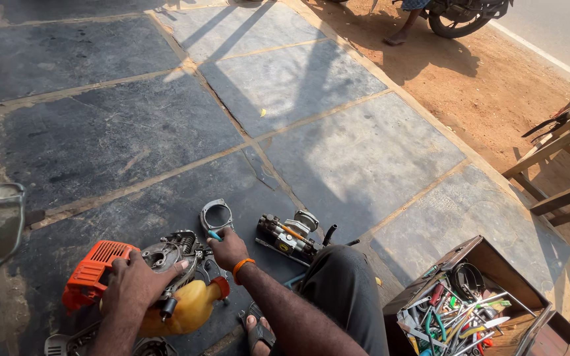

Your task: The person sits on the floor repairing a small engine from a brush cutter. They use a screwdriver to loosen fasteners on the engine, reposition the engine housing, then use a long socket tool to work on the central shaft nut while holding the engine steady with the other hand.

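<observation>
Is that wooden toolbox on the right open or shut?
Open. The toolbox has no lid over it, and pliers, screwdrivers and other tools lie heaped in plain sight inside.

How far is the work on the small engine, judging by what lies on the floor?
Done: a ring-shaped cover and a black assembly lie apart from the engine. In hand: the left hand steadies the engine; the right hand holds a blue-handled tool at it. Left: the orange housing and yellow tank remain attached.
</observation>
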Available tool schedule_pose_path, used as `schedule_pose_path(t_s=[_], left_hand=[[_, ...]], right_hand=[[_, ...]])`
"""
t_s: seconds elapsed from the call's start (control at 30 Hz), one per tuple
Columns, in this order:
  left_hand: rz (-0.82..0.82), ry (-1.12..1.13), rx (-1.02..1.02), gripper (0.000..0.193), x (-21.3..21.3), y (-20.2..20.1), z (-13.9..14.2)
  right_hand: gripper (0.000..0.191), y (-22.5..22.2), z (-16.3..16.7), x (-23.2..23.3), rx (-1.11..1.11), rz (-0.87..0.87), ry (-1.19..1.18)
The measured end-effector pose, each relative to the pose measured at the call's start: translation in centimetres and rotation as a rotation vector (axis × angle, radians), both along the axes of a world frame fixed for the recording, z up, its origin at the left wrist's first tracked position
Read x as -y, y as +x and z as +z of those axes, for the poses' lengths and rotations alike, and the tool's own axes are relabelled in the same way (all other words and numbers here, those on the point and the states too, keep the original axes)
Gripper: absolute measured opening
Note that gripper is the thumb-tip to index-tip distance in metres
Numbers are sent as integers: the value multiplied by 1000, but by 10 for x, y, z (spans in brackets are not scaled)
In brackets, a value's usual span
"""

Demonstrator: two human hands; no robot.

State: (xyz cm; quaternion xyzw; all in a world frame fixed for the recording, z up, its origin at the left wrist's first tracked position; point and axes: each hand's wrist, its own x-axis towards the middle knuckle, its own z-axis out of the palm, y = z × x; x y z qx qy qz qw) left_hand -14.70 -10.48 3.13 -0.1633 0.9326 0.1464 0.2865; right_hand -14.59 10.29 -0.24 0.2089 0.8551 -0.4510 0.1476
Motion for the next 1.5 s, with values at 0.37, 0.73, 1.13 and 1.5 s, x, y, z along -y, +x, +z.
schedule_pose_path(t_s=[0.37,0.73,1.13,1.5], left_hand=[[-63,120,-250,124,8,26,41],[-179,232,-423,128,16,60,49],[-144,345,-287,121,46,66,18],[-140,284,-367,123,45,73,25]], right_hand=[[32,-17,-45,0,57,-116,-434],[27,8,7,-29,129,-176,-588],[37,20,59,-38,15,118,-167],[40,17,90,-45,-345,146,-609]])
